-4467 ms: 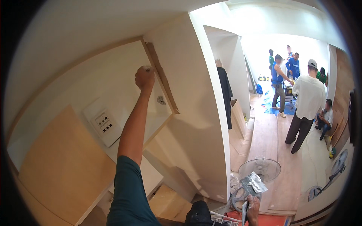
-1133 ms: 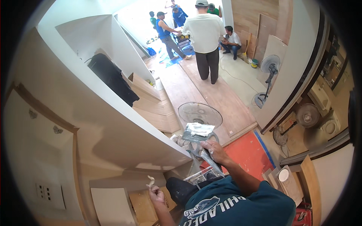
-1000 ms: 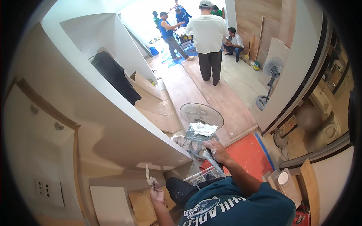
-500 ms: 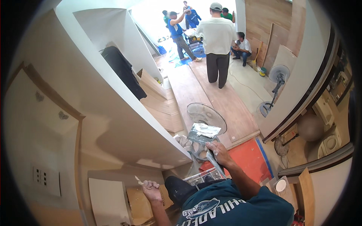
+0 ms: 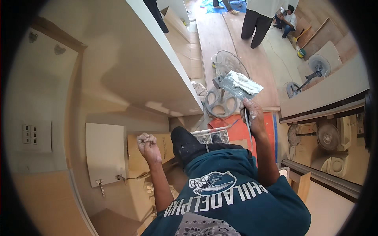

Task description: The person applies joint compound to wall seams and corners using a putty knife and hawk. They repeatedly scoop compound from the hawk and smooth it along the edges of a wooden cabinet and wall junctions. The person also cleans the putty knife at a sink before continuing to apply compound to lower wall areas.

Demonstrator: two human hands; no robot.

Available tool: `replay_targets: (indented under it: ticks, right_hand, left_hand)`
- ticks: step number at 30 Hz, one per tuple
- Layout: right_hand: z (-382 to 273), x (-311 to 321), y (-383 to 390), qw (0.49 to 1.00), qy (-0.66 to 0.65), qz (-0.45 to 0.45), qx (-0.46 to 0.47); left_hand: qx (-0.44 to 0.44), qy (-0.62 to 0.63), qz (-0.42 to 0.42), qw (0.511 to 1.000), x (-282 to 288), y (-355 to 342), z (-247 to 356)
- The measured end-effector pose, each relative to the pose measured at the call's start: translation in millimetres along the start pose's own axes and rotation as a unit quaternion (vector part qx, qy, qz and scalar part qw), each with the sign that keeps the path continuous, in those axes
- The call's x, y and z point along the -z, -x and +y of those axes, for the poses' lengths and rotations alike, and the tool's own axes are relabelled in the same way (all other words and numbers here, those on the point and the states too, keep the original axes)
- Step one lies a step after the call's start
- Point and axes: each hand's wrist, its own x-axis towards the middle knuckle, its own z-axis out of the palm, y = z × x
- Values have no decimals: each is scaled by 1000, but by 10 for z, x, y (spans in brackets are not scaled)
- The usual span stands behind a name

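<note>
My right hand [image 5: 252, 114] grips scrapers: a wide metal blade [image 5: 228, 82] carrying white putty [image 5: 245, 83] and a second blade seen edge-on beside it. The blades stand over a pedestal fan [image 5: 219, 103]. My left hand [image 5: 149, 148], smeared with pale putty, is curled up at the lower left; whatever is inside it, if anything, is hidden. It is nearest to a white cabinet door [image 5: 103, 153] and a wooden board [image 5: 136, 173]. Farther left, a panel with small grey patches [image 5: 60, 50] and a switch plate [image 5: 36, 135] is set into the wall.
Plywood sheets [image 5: 210, 35] lie on the floor where a co-worker [image 5: 256, 25] stands and another crouches [image 5: 287, 21]. A second fan [image 5: 318, 67] is at the right, beside a dark-framed glass panel [image 5: 346, 157]. Below me are a white metal rail [image 5: 212, 129] and red sheeting [image 5: 269, 133].
My left hand came down from the wall panel; the pale strip it held no longer shows. The view tilted downward, and the putty blade in my right hand shifted upward and rightward.
</note>
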Motion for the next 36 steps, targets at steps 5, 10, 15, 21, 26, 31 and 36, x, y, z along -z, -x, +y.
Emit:
replay_targets:
  ticks: [5,10,15,21,26,31,36]
  right_hand:
    - [-78,-26,-10,999,-20,-23,-22]
    - [-73,-46,-51,1000,9,-22,-8]
    - [-25,-63,-67,1000,26,3,11]
    - [3,-89,-31,998,14,59,1]
    - [180,-21,-62,993,1,117,-5]
    - [372,-5,-100,984,-22,177,2]
    - [460,-56,-128,975,2,222,26]
  left_hand:
    - [29,7,33,999,-31,207,-7]
    - [103,-53,27,993,-74,258,-99]
    - [177,-140,-47,973,-437,235,-155]
    - [241,-51,-131,960,-529,-16,-509]
    - [255,-20,-122,959,-561,-284,-724]
    - [306,39,-177,934,-459,-631,-916]
    - [363,150,-209,895,-634,-924,-969]
